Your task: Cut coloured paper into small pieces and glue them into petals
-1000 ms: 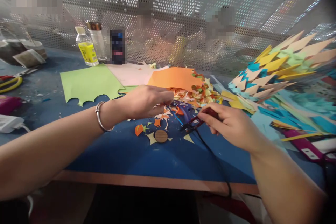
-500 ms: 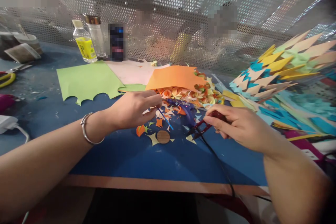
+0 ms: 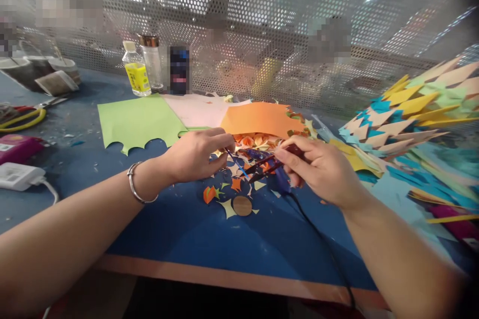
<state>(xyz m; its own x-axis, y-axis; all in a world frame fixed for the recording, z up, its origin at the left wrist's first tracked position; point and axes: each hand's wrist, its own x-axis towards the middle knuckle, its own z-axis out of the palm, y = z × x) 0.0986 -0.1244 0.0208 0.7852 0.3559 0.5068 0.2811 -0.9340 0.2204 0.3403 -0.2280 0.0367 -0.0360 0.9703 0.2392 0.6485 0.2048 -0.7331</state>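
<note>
My left hand [image 3: 194, 154], a metal bangle on its wrist, pinches a thin blue stick [image 3: 236, 163] between thumb and fingertips over a litter of cut paper scraps [image 3: 258, 142]. My right hand [image 3: 322, 169] is closed round a dark red two-pronged tool [image 3: 262, 164], tweezers or small scissors. Its tips point left and almost touch the blue stick. A blue glue gun [image 3: 281, 182] lies under the right hand, and its black cord [image 3: 325, 249] runs off the table's front edge. A small round wooden disc [image 3: 242, 205] rests on the blue table [image 3: 179, 224] just in front.
Green [image 3: 138, 122], pink and orange paper sheets [image 3: 262, 118] lie behind the hands. A large spiky multicoloured paper piece [image 3: 411, 109] fills the right. Two bottles [image 3: 136, 72] stand by a perforated metal screen. Yellow-handled scissors [image 3: 22, 117] and a white adapter [image 3: 18, 175] lie at the left.
My right hand has moved left and a little away from me, carrying the red tool's tips up to the blue stick. My left hand has lifted the stick out of the scraps.
</note>
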